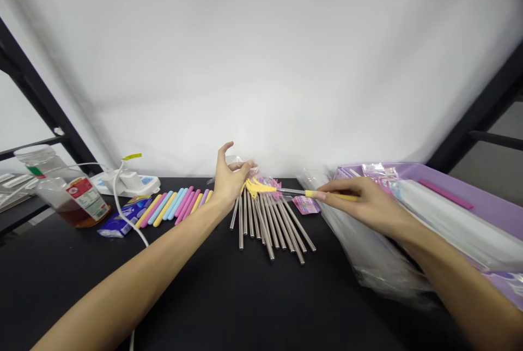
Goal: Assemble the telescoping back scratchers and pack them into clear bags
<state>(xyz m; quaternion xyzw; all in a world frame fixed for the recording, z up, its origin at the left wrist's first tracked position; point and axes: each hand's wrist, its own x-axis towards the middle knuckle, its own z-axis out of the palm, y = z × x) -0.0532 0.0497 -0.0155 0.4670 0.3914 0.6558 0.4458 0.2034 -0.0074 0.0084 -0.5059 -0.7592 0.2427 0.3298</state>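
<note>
My right hand (359, 204) pinches a thin tool with a yellow handle (327, 195) and a metal shaft, its yellow end pointing left. My left hand (229, 176) is raised at the far end of a fan of several metal rods (269, 223) with yellow and pink tips, its fingers closed on a small clear bag (241, 163). To the left of the rods lies a row of pastel sleeves (175, 206) in pink, yellow and blue.
A purple tray (482, 201) with clear plastic bags (368, 253) sits at right. At left stand a bottle with amber liquid (69, 193), a blue packet (122, 217), and a white power strip (131, 181) with a cable. A white wall is behind the black table (245, 296).
</note>
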